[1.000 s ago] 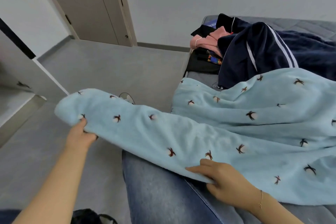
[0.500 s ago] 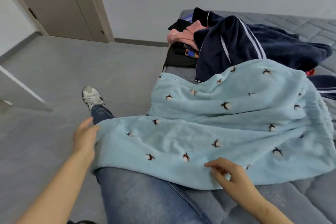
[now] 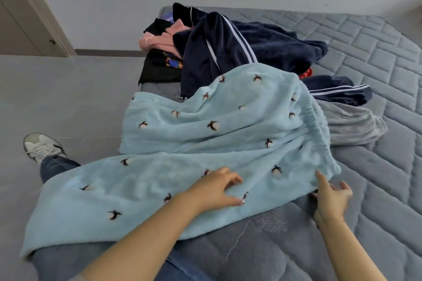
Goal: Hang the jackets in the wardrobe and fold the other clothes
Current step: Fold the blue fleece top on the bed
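Currently the left hand (image 3: 217, 189) rests spread on the fleece trousers (image 3: 205, 139); the right hand (image 3: 331, 196), apparently open, touches the waistband (image 3: 317, 130). One leg overhangs the bed (image 3: 376, 57) and may drag the garment floorward.

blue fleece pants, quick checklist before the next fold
1. Pants spread out: not ok. The blue fleece pants are rumpled, one end draped over the person's knee.
2. Left hand on the fabric: ok, fingers resting on top.
3. Right hand at the waistband corner: ok, touching the edge; grip cannot tell.
4. Waistband flat: not ok, bunched.
5. Room on the mattress to the right: ok.
6. Far edge free of the navy jacket: not ok, it lies over the jacket.
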